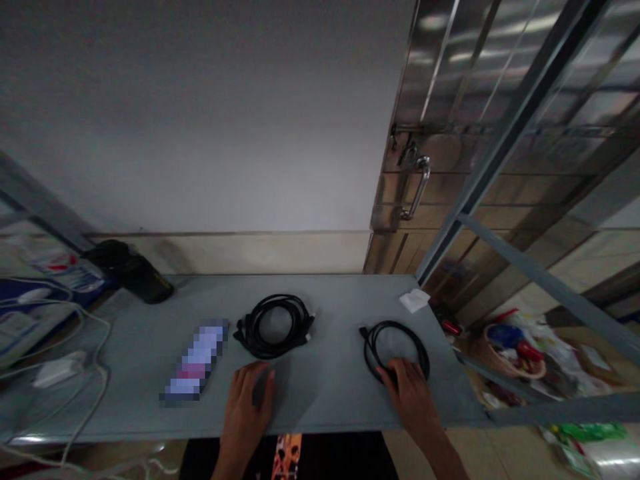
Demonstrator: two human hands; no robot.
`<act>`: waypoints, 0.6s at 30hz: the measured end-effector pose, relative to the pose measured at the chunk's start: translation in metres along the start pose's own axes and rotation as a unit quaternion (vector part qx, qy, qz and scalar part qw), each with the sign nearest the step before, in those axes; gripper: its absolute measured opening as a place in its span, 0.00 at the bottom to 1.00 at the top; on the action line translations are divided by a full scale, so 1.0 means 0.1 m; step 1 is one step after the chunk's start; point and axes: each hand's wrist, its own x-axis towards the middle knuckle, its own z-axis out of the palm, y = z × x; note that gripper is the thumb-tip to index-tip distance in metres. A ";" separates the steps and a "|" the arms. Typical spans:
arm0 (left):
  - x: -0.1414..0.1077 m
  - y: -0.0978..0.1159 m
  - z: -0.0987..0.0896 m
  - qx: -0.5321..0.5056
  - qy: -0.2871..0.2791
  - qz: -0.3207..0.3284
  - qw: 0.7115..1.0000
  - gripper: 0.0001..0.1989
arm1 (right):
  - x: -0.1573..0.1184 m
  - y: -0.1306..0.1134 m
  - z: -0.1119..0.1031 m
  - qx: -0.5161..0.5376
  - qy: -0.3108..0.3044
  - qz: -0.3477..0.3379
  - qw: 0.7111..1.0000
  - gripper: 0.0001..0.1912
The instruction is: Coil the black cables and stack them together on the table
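Note:
A thin black cable (369, 350), wound into a loose coil, lies on the right part of the grey table (335, 393). My right hand (411, 395) is at the near edge of this coil, thumb and curled fingers closed around the strands. A thicker black coiled cable (303, 321) rests flat near the middle, with connector ends showing at both sides. Just in front of it is my left hand (247, 400), holding nothing, thumb apart from the bent fingers. The left fingertips come close to the thicker coil; contact is not clear.
A blurred-out phone (196, 363) lies left of the coils. White cords and an adapter (60, 369) occupy the left end, near a dark bottle (133, 270). White paper (415, 300) lies at the far right corner. A metal post (480, 180) rises there; a basket (510, 360) stands beyond.

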 end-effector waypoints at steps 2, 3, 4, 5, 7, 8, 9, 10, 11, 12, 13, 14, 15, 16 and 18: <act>0.00 -0.01 0.01 0.002 -0.002 0.003 1.000 0.11 | -0.01 0.01 0.00 0.004 -0.006 0.000 1.000 0.17; 0.00 -0.01 0.01 0.001 -0.003 0.001 1.000 0.11 | -0.01 0.01 0.00 0.005 -0.009 -0.001 1.000 0.17; 0.00 -0.01 0.01 -0.001 -0.003 -0.001 1.000 0.11 | -0.02 0.01 0.00 0.007 -0.010 -0.001 1.000 0.17; 0.00 -0.01 0.01 -0.003 -0.004 -0.002 1.000 0.11 | -0.02 0.02 0.00 0.008 -0.011 0.000 1.000 0.17; 0.00 -0.01 0.01 -0.003 -0.005 -0.001 1.000 0.11 | -0.03 0.01 0.01 0.009 -0.012 0.003 1.000 0.17; 0.00 -0.01 0.00 -0.002 -0.006 0.001 1.000 0.10 | -0.04 0.01 0.01 0.009 -0.013 0.005 1.000 0.17; 0.00 0.00 0.00 -0.001 -0.008 0.002 1.000 0.10 | -0.04 0.01 0.01 0.008 -0.014 0.008 1.000 0.16; 0.00 0.00 0.00 0.000 -0.010 0.004 1.000 0.10 | -0.04 0.01 0.01 0.008 -0.018 0.010 1.000 0.16; 0.00 0.00 0.00 0.000 -0.010 0.006 1.000 0.10 | -0.05 0.01 0.01 0.007 -0.022 0.013 1.000 0.17; 0.00 0.00 0.00 -0.001 -0.010 0.008 1.000 0.09 | -0.05 0.02 0.01 0.005 -0.026 0.014 1.000 0.17; 0.00 0.01 0.00 -0.001 -0.008 0.010 1.000 0.09 | -0.06 0.02 0.01 0.004 -0.029 0.014 0.999 0.17; 0.00 0.01 0.00 -0.002 -0.008 0.010 1.000 0.09 | -0.07 0.03 0.01 0.001 -0.031 0.012 0.999 0.17; 0.00 0.01 0.00 -0.002 -0.009 0.010 1.000 0.09 | -0.08 0.03 0.02 -0.003 -0.031 0.007 0.999 0.18; 0.00 0.01 0.00 -0.003 -0.010 0.010 1.000 0.09 | -0.08 0.04 0.02 -0.008 -0.030 0.001 1.000 0.19; -0.01 0.00 0.00 -0.006 -0.010 0.009 1.000 0.09 | -0.10 0.05 0.02 -0.019 -0.030 -0.012 0.999 0.21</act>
